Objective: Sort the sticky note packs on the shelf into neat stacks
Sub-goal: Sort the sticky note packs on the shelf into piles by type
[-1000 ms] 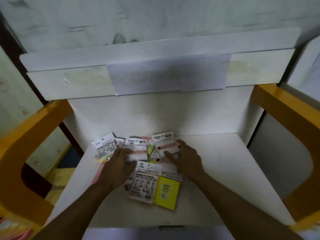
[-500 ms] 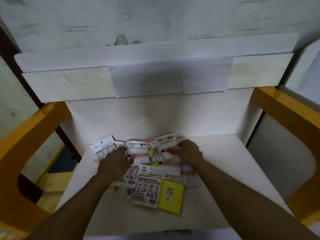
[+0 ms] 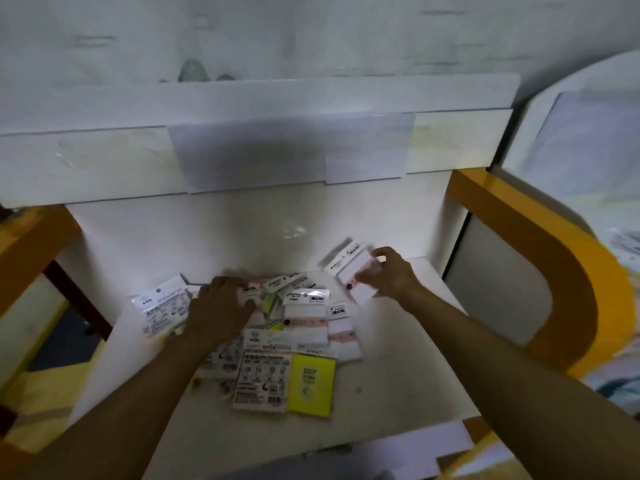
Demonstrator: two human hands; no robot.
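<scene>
Head view, near to far. Lying nearest, at about 6 o'clock on the white shelf (image 3: 398, 393): a yellow pack (image 3: 311, 385) marked 2207, touching a printed white pack (image 3: 261, 381) just at its 9 o'clock. Spreading beyond these toward 12 o'clock: the loose pile of sticky note packs (image 3: 304, 317), overlapping at mixed angles, white-and-pink ones to the 3 o'clock side, yellow-green edges showing in the middle. Sitting apart at the pile's 9 o'clock edge: a white headed pack (image 3: 161, 306), tilted.

Reaching in from 7 o'clock: the left hand (image 3: 220, 311), palm down on the pile, fingers curling over a small white pack (image 3: 250, 295) at its tips; pinching or merely pressing, cannot tell. Reaching in from 4 o'clock: the right hand (image 3: 389, 275), thumb and fingers pinching a white pack with a pink band (image 3: 353, 271), holding it tilted and blurred, raised off the shelf, at roughly 2 o'clock from the pile and apart from it.

Standing farther back: the white back panel (image 3: 259, 223), and above it a white board with a paper sheet (image 3: 277, 150) fixed across its front. Framing the bay at 3 and 9 o'clock: yellow side rails (image 3: 540, 244).
</scene>
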